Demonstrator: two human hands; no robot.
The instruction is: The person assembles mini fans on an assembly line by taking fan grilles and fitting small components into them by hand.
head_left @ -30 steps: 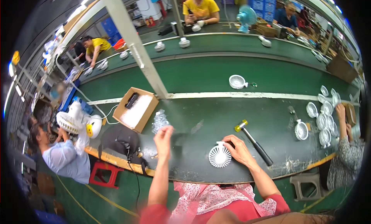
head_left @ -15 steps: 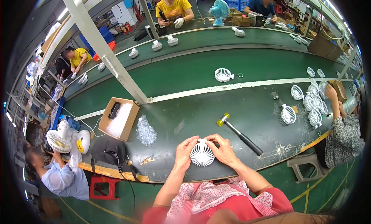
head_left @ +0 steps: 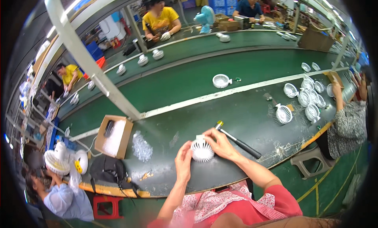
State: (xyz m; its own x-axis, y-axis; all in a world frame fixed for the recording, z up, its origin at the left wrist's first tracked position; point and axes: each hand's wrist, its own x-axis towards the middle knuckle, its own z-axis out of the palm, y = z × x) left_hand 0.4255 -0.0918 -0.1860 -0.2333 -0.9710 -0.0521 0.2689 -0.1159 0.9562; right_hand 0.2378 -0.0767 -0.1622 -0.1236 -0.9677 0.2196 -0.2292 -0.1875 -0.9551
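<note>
A white round slotted fan housing with a short neck stands in front of me, just above or on the dark table; whether it touches is unclear. My left hand holds its left rim, thumb and fingers close together. At the upper right, my right hand grips it beside the neck with bent fingers. A hammer with a yellow head and black handle lies just beyond my right hand, which partly overlaps it in view.
Left of my hands lie small clear plastic parts, a cardboard box and a black bag. More white fan housings lie at the right, near a co-worker. Beyond the table runs a green conveyor belt carrying one housing.
My left hand has slid from the neck down to the left rim. The housing is turned and tilted in my hands. My whole view has shifted and tilted a little.
</note>
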